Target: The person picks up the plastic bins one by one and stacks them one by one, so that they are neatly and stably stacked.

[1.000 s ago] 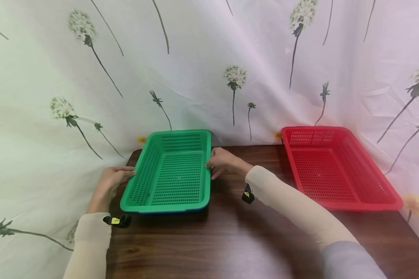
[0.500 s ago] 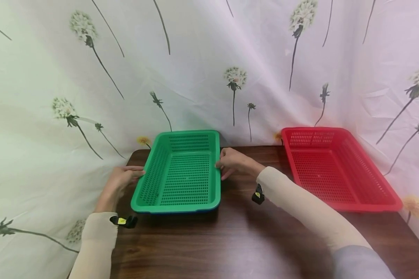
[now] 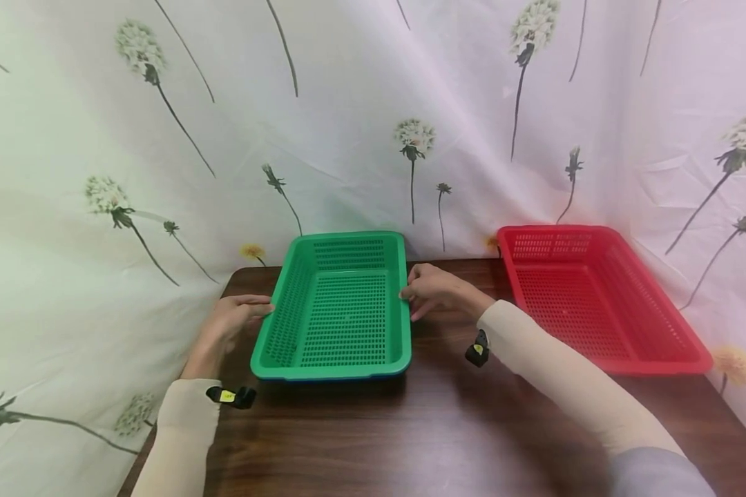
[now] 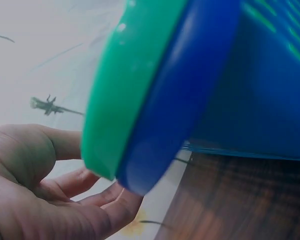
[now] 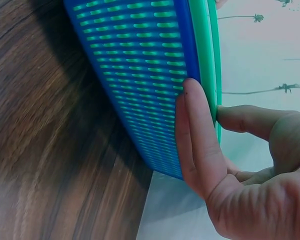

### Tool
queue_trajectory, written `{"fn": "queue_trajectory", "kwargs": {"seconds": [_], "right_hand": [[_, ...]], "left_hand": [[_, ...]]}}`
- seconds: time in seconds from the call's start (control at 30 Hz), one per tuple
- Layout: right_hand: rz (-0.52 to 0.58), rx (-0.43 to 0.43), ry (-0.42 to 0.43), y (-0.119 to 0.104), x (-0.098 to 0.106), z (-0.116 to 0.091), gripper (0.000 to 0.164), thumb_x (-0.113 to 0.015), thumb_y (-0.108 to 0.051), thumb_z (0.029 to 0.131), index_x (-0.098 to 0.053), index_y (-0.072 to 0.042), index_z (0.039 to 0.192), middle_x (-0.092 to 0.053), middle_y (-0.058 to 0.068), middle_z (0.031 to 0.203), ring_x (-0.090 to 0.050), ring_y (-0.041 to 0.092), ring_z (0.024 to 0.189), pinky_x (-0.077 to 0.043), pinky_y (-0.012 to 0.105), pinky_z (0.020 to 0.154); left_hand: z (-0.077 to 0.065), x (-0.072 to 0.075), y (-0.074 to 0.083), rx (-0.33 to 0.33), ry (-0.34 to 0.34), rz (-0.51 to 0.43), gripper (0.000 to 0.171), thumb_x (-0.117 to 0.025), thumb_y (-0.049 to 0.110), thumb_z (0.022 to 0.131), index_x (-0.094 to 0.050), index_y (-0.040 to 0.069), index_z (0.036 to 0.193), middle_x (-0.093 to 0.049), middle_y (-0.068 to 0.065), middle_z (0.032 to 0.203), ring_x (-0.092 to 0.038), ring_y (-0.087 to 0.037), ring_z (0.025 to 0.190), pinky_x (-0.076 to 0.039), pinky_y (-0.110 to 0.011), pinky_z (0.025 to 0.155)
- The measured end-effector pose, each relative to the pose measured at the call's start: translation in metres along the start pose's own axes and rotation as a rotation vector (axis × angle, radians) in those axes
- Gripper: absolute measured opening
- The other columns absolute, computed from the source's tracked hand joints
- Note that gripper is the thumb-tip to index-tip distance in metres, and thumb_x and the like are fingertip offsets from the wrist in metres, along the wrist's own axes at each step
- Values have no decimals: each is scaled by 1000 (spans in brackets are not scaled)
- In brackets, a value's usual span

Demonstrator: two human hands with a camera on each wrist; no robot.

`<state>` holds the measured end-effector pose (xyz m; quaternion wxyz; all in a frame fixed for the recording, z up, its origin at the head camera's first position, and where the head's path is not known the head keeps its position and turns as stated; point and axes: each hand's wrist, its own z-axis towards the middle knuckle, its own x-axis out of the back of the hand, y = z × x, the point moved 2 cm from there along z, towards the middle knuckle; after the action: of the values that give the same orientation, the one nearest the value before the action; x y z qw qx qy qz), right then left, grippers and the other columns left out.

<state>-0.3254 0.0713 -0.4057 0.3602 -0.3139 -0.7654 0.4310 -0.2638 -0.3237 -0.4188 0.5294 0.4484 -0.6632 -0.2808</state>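
A green plastic basket (image 3: 347, 373) with slotted walls sits nested inside a blue basket (image 5: 135, 90), whose body shows under the green rim in both wrist views. My left hand (image 3: 233, 321) grips the left rims, thumb at the green one and fingers beneath the blue one (image 4: 175, 100). On the opposite side my right hand (image 3: 432, 290) pinches the rims, its thumb on the green edge (image 5: 205, 55) and fingers against the blue wall. Nothing lies inside the green basket. From the head view the blue basket is mostly hidden, only a thin strip showing at the front.
A red slotted basket (image 3: 665, 366) stands at the right on the brown wooden table (image 3: 360, 442). Behind and to the left hangs a white cloth (image 3: 348, 138) printed with dandelions. The left table edge runs close by my left forearm.
Both hands have shifted to the right, carrying the nested green and blue baskets with them, closer to the red basket. The red basket stays in place.
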Motion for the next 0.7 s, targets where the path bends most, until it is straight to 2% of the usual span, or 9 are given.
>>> {"fn": "queue_trajectory", "kwargs": {"seconds": [0.13,0.23,0.3,0.4,0.53,0.7], "right_hand": [[0,-15,10,5,8,-3,25,-65,-8,104,-54,6,123,-66,23,113,-77,30,88,-67,45,83],[-6,-23,15,9,15,-6,27,-66,-9,104,-56,7,124,-67,22,111,-77,27,86,-68,41,80],[-9,-25,13,11,20,-9,28,-67,-10,104,-58,8,124,-68,21,110,-77,26,87,-67,42,82],[-22,-23,6,14,27,-14,29,-68,-11,104,-62,9,124,-71,20,109,-77,25,87,-66,47,89],[-24,-17,-5,20,37,-18,28,-67,-12,104,-67,10,122,-74,19,106,-77,24,87,-64,50,93],[-9,-6,-14,26,46,-22,31,-66,-12,104,-65,12,123,-74,19,104,-78,24,85,-67,44,85]], "left_hand": [[1,-8,3,-19,-14,-30,56,-65,24,107,-51,-3,155,-47,-29,161,-63,-36,136,-59,-39,103],[3,-13,4,-35,-16,-46,55,-67,24,107,-54,-4,153,-52,-28,157,-70,-22,123,-60,-38,105],[4,-16,5,-46,-18,-49,55,-68,25,106,-55,-3,151,-54,-26,156,-70,-15,119,-57,-41,109],[6,-21,5,-63,-28,-60,54,-68,27,106,-57,-3,150,-57,-25,153,-70,-13,117,-56,-42,112],[6,-29,8,-87,-46,-94,51,-67,23,106,-58,-5,148,-61,-25,148,-73,-8,107,-61,-35,102],[7,-38,13,-96,-70,-141,49,-68,19,106,-59,-7,146,-65,-24,142,-73,-3,96,-63,-25,90]]}}
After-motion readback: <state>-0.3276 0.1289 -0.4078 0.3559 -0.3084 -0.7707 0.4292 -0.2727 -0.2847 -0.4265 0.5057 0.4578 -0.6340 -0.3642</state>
